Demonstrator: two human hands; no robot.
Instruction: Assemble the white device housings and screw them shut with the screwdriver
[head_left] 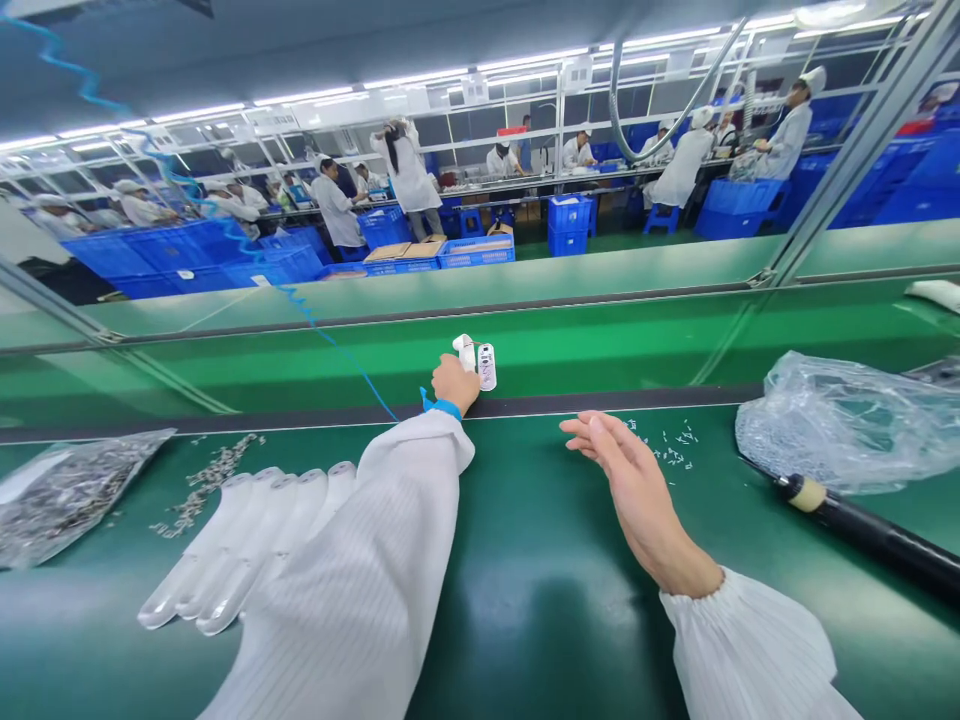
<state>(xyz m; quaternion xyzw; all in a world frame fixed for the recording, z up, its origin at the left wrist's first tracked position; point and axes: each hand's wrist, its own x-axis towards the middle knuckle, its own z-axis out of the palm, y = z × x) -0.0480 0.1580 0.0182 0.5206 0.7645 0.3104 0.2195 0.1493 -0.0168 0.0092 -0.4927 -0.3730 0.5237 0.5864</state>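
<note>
My left hand point(454, 382) reaches out past the table's far edge over the green belt, a blue band round its wrist. Its fingers are curled at a small white plastic part point(465, 352), their tips partly hidden. Right beside that part is a white oval piece point(487, 367) with dark markings; a thin wire seems to link the two. My right hand point(619, 470) hovers over the green table, fingers stretched out and holding nothing. Tiny light pieces point(679, 440) lie scattered beyond it. Several long white plastic housings point(255, 540) lie side by side left of my left sleeve.
Small metal parts point(206, 485) are heaped near a filled plastic bag point(67, 495) at left. A black electric screwdriver point(862, 525) and a clear plastic bag point(847, 420) lie at right. A blue coiled cord point(330, 340) hangs down left of my hand. People work across the belt.
</note>
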